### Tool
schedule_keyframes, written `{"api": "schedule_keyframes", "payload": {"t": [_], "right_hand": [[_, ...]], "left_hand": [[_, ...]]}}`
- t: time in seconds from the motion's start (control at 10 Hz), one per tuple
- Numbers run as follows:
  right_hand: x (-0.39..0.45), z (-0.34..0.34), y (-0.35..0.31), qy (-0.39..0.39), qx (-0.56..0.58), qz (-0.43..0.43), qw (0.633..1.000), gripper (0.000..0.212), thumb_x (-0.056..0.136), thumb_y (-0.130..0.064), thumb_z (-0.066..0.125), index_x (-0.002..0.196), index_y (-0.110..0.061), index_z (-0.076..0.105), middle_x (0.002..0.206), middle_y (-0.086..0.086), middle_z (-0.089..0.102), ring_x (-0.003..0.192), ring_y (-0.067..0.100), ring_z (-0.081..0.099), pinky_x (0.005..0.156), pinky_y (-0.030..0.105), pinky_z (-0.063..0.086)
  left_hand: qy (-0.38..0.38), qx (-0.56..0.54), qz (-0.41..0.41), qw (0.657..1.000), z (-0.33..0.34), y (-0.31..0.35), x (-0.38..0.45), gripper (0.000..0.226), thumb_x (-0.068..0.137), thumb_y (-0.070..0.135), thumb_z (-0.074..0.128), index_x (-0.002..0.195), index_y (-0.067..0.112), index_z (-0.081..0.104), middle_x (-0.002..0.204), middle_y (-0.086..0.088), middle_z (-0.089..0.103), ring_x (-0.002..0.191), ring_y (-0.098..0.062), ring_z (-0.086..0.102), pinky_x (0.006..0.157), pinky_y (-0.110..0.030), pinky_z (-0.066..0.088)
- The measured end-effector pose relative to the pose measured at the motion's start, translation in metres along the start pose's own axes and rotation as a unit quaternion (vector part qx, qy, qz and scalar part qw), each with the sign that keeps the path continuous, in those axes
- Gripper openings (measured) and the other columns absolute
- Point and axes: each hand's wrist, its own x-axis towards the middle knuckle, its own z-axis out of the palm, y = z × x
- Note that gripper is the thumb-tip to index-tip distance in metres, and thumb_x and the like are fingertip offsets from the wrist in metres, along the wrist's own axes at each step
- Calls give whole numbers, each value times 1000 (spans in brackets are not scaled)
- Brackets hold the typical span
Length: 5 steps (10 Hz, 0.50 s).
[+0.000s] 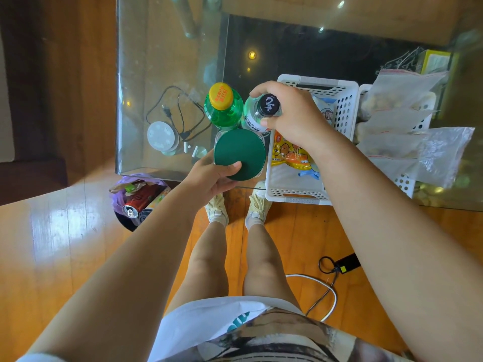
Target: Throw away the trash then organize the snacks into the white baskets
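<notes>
Glass forms the desk [162, 48], its clear top showing the wooden floor beneath and a round white disc [162, 135] with a looped black cable [180, 111] lying on it. In the head view, the left hand [209, 176] grips a jar with a flat, round dark-green lid [239, 152], thumb pressed on the lid and fingers [222, 188] curled under its clear wall at the desk's near edge. The right hand [292, 116] closes around the neck of a clear bottle with a black cap [268, 104], which stands just beside a green plastic bottle with a yellow cap [221, 107]. Right of both hands sits a white perforated plastic basket [345, 100], overhanging the near edge of the desk; inside it lie a glossy yellow snack packet [287, 152] and a pale wrapper, partly hidden by the wrist. A second white basket [407, 181] touches it on the right, heaped with crinkled clear zip bags [402, 118] holding what may be nuts. On the floor, left of the feet, a purple-lined bin [122, 197] holds a red can [138, 202] and crumpled wrappers.
</notes>
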Motion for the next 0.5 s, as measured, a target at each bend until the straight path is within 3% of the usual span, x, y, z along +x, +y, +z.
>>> {"api": "schedule_keyframes", "payload": {"t": [0.1,0.2,0.3,0.4,0.5], "right_hand": [[-3,3,1,-1,20,6,1000,50,81,-5,63,123,-30,52,127,-3,56,118,16,51,89,22,40],[-6,5,0,-1,74,24,997,71,82,-4,64,141,-29,33,145,-1,41,132,16,40,96,22,33],[-25,4,-2,8,106,49,993,86,81,-11,68,147,-28,17,157,0,19,143,17,20,110,32,25],[-53,-7,-2,22,167,78,983,77,84,-15,66,146,-29,21,154,-2,26,139,17,29,108,36,31],[-110,-30,0,26,210,74,975,59,86,-16,63,138,-28,38,139,-2,47,121,11,50,95,25,43]], "left_hand": [[11,32,-9,999,2,1,-3,60,83,3,65,137,17,43,128,-4,58,96,-18,67,63,-27,58],[64,77,-8,995,7,6,-6,53,81,9,69,127,20,45,135,-5,49,97,-18,57,67,-26,50],[126,120,19,985,11,9,-10,82,77,15,74,145,20,28,150,-5,34,125,-28,46,93,-36,47],[170,129,58,975,15,17,-23,88,77,21,74,148,22,23,154,-4,29,134,-27,38,105,-41,41],[208,132,80,966,17,18,-52,76,81,20,71,145,20,30,142,-6,41,113,-23,53,90,-33,47]]}}
